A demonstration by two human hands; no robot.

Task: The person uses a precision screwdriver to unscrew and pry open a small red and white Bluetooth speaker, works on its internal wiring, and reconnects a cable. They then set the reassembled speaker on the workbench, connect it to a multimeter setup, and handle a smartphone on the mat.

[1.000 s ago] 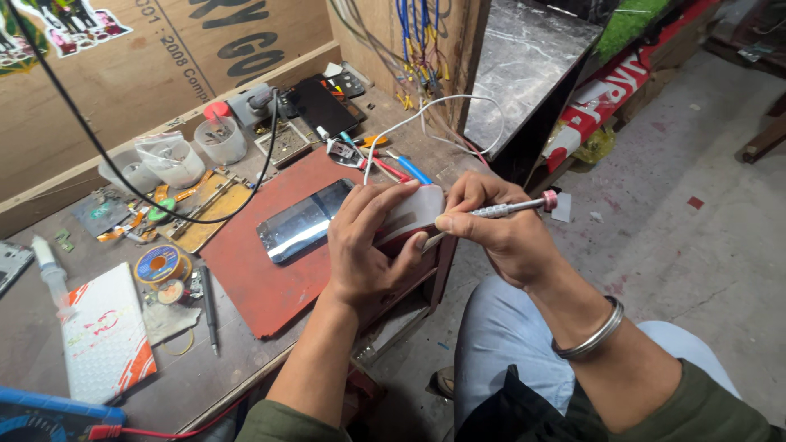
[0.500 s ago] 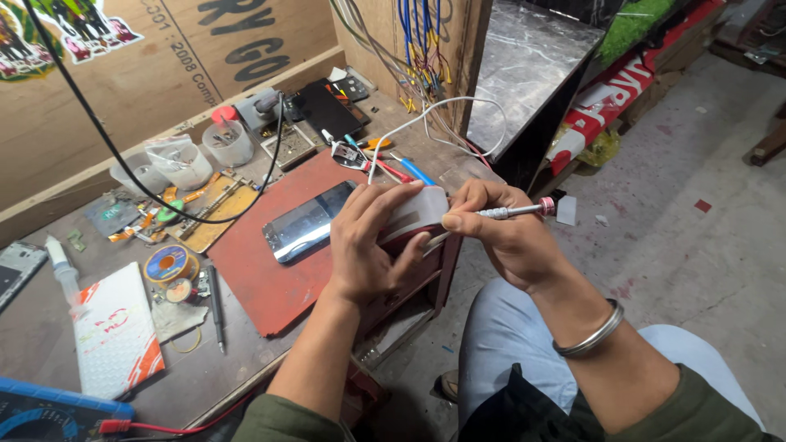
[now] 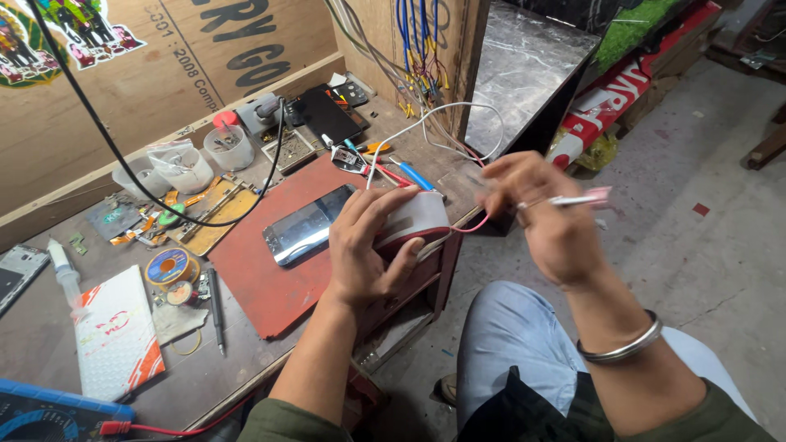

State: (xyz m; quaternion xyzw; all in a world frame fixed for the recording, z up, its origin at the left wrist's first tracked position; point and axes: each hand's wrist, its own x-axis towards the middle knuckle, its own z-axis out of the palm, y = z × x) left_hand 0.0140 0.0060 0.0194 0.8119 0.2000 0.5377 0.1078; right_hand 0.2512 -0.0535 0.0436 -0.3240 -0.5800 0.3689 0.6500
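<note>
My left hand (image 3: 368,245) presses down on a white and red device (image 3: 419,214) at the bench's right edge. Thin wires (image 3: 426,123) run from that device up to the back wall. Off the bench, to the right, my right hand (image 3: 544,217) holds a slim pen-like tool with a pink end (image 3: 583,198); it is blurred by motion. A smartphone (image 3: 307,223) lies face up on the red mat (image 3: 270,282) just left of my left hand.
A solder spool (image 3: 169,267), a syringe (image 3: 61,266), a black pen tool (image 3: 215,307), a white and orange box (image 3: 115,336), plastic cups (image 3: 229,147) and small boards crowd the wooden bench. A multimeter (image 3: 49,413) sits at the near left. A dark marble counter (image 3: 532,65) stands behind.
My right hand has pulled the pen-like tool away from the device to the right, off the bench edge. My left hand stays on the device.
</note>
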